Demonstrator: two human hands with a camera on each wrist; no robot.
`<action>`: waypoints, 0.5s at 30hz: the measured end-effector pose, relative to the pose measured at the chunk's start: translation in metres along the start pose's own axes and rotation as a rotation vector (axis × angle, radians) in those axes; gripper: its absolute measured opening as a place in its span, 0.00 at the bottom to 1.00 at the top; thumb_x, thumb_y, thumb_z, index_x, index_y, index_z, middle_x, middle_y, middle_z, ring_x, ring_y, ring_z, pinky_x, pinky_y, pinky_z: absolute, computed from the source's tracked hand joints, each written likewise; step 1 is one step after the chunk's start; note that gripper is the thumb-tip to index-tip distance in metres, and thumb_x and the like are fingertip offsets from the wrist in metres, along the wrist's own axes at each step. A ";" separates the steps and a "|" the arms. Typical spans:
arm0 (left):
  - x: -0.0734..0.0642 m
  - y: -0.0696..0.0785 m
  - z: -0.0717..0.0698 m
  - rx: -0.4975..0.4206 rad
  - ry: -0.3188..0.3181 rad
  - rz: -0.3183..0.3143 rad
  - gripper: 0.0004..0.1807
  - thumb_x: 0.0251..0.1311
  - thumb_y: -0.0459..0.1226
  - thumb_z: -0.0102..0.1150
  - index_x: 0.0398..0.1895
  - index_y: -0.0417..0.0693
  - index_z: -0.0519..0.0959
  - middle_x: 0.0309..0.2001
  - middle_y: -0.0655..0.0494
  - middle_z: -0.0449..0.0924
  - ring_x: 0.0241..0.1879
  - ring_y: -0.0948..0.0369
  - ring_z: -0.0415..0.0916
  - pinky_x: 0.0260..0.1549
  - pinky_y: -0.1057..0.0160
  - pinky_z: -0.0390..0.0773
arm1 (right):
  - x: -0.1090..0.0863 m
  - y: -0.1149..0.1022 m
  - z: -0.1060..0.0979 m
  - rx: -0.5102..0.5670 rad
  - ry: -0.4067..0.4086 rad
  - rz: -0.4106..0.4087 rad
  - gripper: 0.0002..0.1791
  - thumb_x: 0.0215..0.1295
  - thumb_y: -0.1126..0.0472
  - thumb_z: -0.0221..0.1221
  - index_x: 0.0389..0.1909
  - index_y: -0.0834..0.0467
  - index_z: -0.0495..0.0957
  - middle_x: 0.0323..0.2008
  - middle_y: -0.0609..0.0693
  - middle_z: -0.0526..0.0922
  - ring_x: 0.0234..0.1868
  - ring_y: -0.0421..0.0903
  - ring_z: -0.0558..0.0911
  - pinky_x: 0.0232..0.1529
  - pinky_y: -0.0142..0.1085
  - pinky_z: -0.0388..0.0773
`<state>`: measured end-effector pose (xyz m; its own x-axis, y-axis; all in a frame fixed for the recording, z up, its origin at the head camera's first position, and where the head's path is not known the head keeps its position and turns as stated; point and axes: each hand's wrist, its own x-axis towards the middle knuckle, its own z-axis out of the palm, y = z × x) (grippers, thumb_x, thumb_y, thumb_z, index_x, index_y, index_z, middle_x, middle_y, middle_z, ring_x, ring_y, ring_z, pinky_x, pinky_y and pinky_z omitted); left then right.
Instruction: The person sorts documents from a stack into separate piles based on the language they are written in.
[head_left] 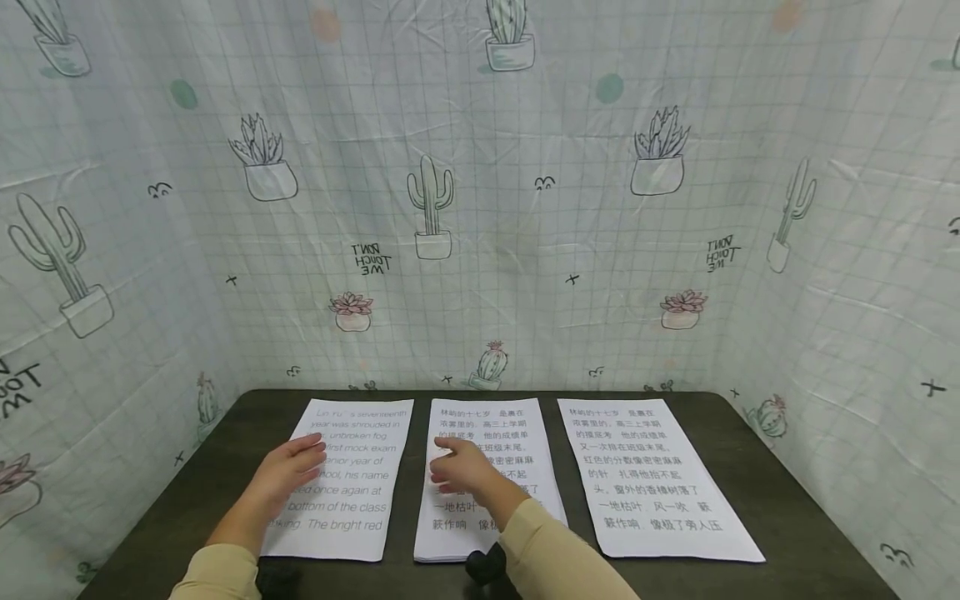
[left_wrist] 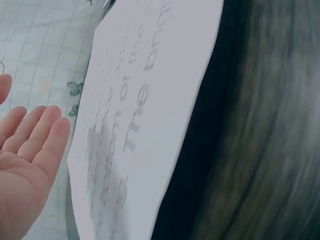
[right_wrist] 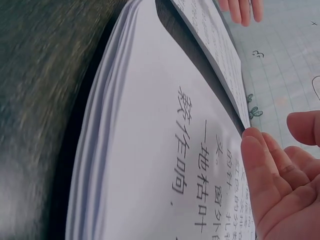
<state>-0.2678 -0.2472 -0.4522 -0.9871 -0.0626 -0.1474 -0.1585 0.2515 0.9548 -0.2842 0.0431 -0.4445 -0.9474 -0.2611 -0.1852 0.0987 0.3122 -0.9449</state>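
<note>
Pale yellow sleeves [head_left: 558, 550] come first, then the left hand [head_left: 288, 471] and the right hand [head_left: 468, 468], both with fingers loose and held out. Beneath the left is an English page [head_left: 348, 500], beneath the right a Chinese paper stack [head_left: 448, 546] (its many edges show), and a second Chinese page [head_left: 660, 492] lies farther right. All sit on a dark table [head_left: 810, 567], with a cactus-print cloth [head_left: 517, 308] behind.

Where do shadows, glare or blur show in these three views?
Head view: soft light, print on the right page readable; left wrist view: a soft shadow across the left page, the table streaky and blurred; right wrist view: pale glare on the table's lower left, nearest print on the middle stack clear.
</note>
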 end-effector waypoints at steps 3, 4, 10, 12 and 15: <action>0.001 0.000 0.008 -0.004 -0.014 0.016 0.31 0.71 0.37 0.49 0.73 0.32 0.56 0.72 0.33 0.57 0.71 0.41 0.59 0.66 0.50 0.67 | -0.001 0.001 -0.005 -0.007 -0.001 -0.007 0.32 0.61 0.68 0.58 0.68 0.65 0.66 0.48 0.63 0.82 0.43 0.53 0.86 0.42 0.42 0.86; 0.001 0.001 0.011 -0.009 -0.016 0.022 0.31 0.71 0.37 0.49 0.72 0.31 0.57 0.72 0.32 0.58 0.71 0.41 0.60 0.66 0.50 0.67 | -0.002 0.002 -0.006 -0.009 0.000 -0.009 0.32 0.62 0.68 0.58 0.69 0.65 0.66 0.49 0.63 0.82 0.44 0.53 0.86 0.42 0.42 0.86; 0.002 0.004 0.027 -0.043 -0.038 0.050 0.30 0.69 0.34 0.50 0.71 0.29 0.59 0.70 0.31 0.62 0.69 0.40 0.63 0.64 0.50 0.72 | -0.005 0.005 -0.018 -0.018 0.011 -0.004 0.32 0.64 0.65 0.58 0.69 0.63 0.65 0.50 0.62 0.81 0.47 0.53 0.85 0.44 0.42 0.85; 0.003 0.005 0.033 -0.041 -0.042 0.052 0.30 0.68 0.34 0.50 0.70 0.30 0.60 0.69 0.31 0.63 0.69 0.40 0.64 0.63 0.51 0.73 | -0.005 0.007 -0.022 -0.025 0.018 -0.005 0.31 0.65 0.64 0.58 0.69 0.63 0.65 0.50 0.61 0.81 0.46 0.52 0.85 0.43 0.42 0.85; 0.005 0.005 0.042 -0.050 -0.052 0.047 0.29 0.68 0.33 0.51 0.70 0.31 0.61 0.68 0.32 0.64 0.68 0.41 0.65 0.63 0.51 0.73 | -0.007 0.009 -0.029 -0.030 0.029 -0.002 0.32 0.65 0.64 0.59 0.70 0.62 0.65 0.50 0.61 0.81 0.46 0.51 0.85 0.43 0.41 0.85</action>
<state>-0.2747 -0.2057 -0.4588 -0.9934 -0.0012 -0.1143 -0.1121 0.2045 0.9724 -0.2855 0.0739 -0.4443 -0.9562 -0.2350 -0.1747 0.0877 0.3392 -0.9366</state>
